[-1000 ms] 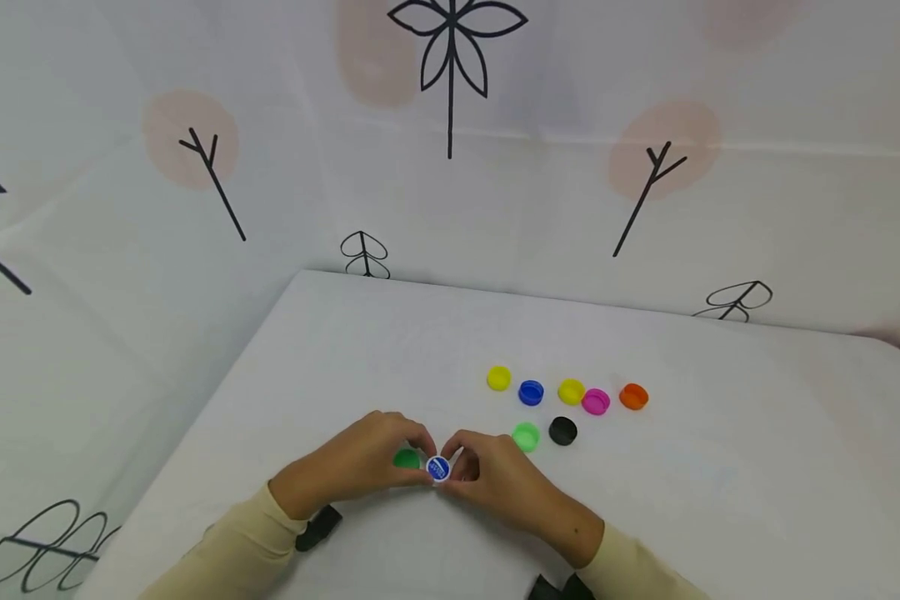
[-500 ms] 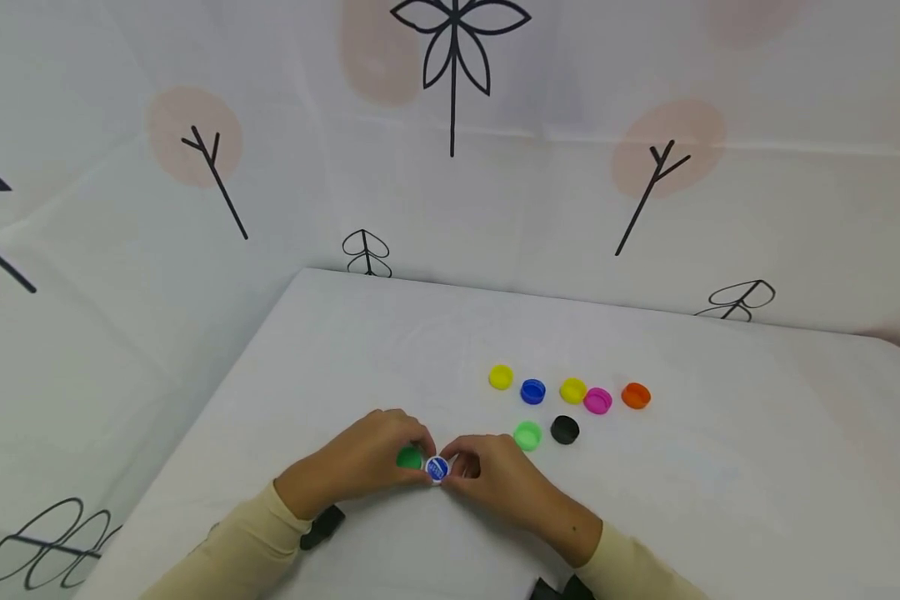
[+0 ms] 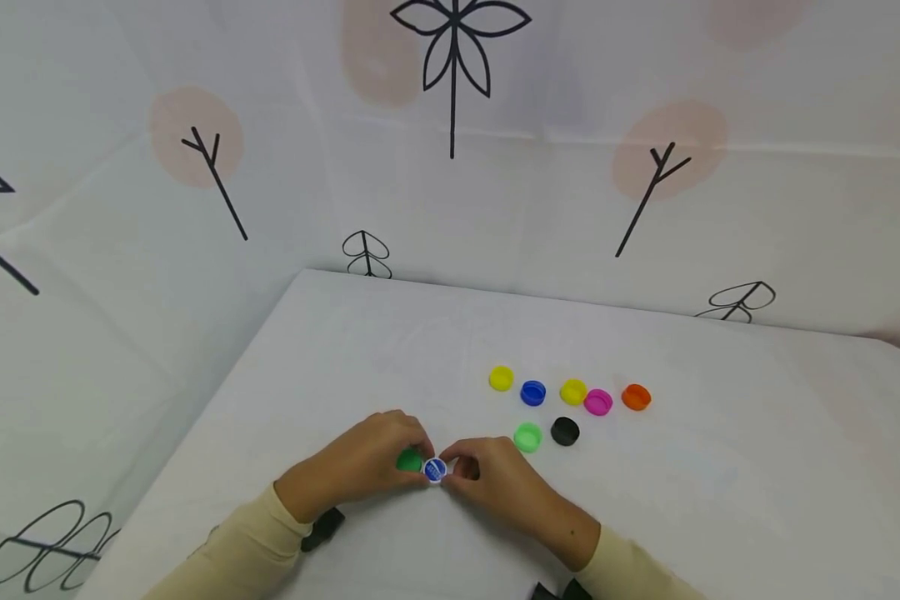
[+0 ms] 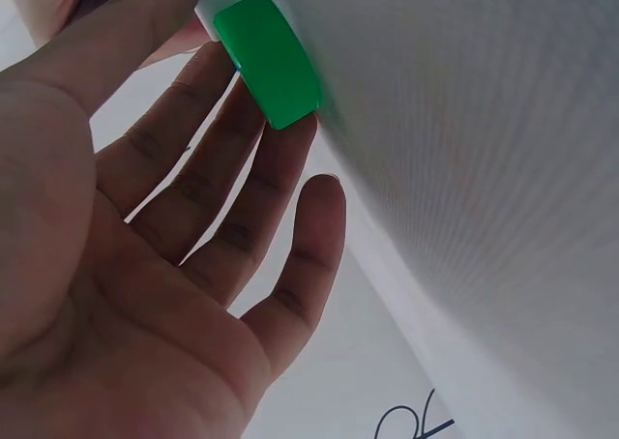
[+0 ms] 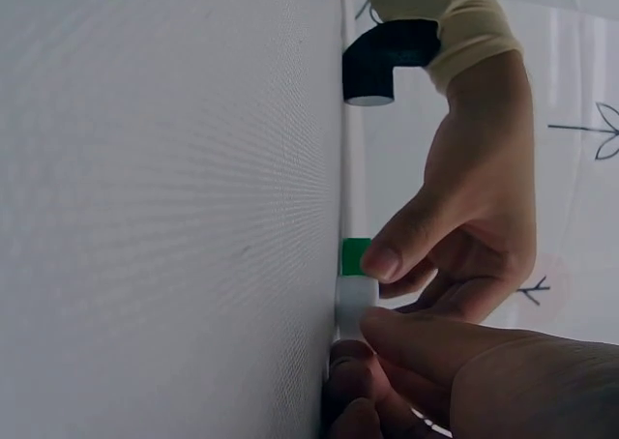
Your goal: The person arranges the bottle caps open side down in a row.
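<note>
A white bottle cap [image 3: 435, 470] with a blue printed top sits on the table between both hands. My right hand [image 3: 502, 487] pinches it from the right with thumb and index finger. The tips of my left hand's [image 3: 367, 454] thumb and index finger hold its left side. Inside the curve of the left hand is a green cap [image 3: 408, 459], right beside the white one. In the left wrist view the green cap [image 4: 271, 60] lies close to the fingers. The right wrist view has the white cap [image 5: 356, 304] against the green one, partly covered by fingertips.
Beyond the right hand lie a light green cap [image 3: 527, 437] and a black cap [image 3: 565, 431]. Farther back are a yellow cap [image 3: 501, 378], a blue cap [image 3: 533, 393], another yellow cap [image 3: 573, 392], a pink cap [image 3: 598, 402] and an orange cap [image 3: 636, 397].
The white cap has shifted slightly left, closing up to the green cap, and the right hand has moved with it. The left hand is nearly still.
</note>
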Motion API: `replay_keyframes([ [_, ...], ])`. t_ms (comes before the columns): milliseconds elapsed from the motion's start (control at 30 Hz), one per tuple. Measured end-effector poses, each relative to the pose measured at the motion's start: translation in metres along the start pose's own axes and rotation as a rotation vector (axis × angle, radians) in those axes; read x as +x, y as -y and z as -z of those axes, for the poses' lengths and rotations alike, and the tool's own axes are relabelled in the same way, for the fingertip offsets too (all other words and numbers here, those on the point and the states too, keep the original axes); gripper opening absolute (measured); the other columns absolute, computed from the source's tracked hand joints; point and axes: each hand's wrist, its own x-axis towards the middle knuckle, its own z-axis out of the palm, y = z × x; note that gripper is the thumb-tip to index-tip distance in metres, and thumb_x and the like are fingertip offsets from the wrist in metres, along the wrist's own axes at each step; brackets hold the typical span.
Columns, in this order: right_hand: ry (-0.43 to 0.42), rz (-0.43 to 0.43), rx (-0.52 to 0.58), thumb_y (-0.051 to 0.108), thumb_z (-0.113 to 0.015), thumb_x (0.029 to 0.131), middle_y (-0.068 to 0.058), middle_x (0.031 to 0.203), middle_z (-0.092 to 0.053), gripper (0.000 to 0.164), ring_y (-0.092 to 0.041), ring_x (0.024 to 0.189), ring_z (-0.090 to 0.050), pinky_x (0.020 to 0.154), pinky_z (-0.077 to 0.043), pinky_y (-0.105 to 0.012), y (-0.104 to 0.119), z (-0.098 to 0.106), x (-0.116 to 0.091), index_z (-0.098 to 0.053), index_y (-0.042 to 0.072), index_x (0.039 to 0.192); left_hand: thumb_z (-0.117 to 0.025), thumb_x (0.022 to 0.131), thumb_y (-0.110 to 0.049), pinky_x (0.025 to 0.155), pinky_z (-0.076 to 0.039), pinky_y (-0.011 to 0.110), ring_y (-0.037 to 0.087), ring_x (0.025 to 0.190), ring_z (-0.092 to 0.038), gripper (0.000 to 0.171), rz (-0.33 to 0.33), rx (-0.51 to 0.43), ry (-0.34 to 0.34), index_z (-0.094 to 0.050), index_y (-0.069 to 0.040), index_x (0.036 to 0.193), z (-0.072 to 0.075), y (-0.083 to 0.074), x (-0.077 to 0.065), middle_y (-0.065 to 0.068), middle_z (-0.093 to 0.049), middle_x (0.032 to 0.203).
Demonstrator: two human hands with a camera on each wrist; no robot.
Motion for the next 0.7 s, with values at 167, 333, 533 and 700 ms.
replay_keyframes([
  [167,0.001,0.004,0.003,0.009,-0.077,0.086,0.009,0.070,-0.064,0.019,0.000,0.063,-0.053,0.059,-0.048,-0.017,0.000,0.000,-0.001,-0.076,0.006,0.105,-0.083,0.082,-0.026,0.084,-0.053,0.024,0.007,0.093,-0.060,0.022,-0.021,0.019,-0.013,-0.076,-0.014,0.099,0.000,-0.001,0.000,-0.007,-0.071,0.097],
  [333,0.013,-0.023,0.000,0.010,-0.076,0.087,0.009,0.070,-0.063,0.020,-0.001,0.064,-0.053,0.060,-0.047,-0.017,0.002,0.001,-0.001,-0.076,0.006,0.106,-0.083,0.082,-0.026,0.085,-0.053,0.025,0.007,0.094,-0.060,0.024,-0.012,0.023,0.001,-0.076,-0.013,0.100,0.001,-0.003,-0.001,-0.006,-0.071,0.098],
  [533,0.026,-0.045,-0.009,0.013,-0.077,0.087,0.010,0.071,-0.064,0.026,-0.002,0.064,-0.055,0.061,-0.048,-0.016,0.004,0.002,-0.003,-0.074,0.006,0.112,-0.082,0.083,-0.031,0.088,-0.053,0.024,0.007,0.096,-0.060,0.032,0.008,0.010,0.012,-0.074,-0.013,0.108,0.004,-0.005,-0.004,-0.006,-0.070,0.102],
  [700,0.016,-0.021,-0.047,0.021,-0.076,0.089,0.012,0.074,-0.064,0.025,-0.002,0.066,-0.056,0.062,-0.050,-0.018,0.009,0.015,-0.006,-0.073,0.011,0.112,-0.074,0.089,-0.041,0.092,-0.053,0.030,0.008,0.099,-0.063,0.031,-0.015,0.054,-0.036,-0.072,-0.016,0.109,0.007,-0.009,-0.003,-0.008,-0.071,0.103],
])
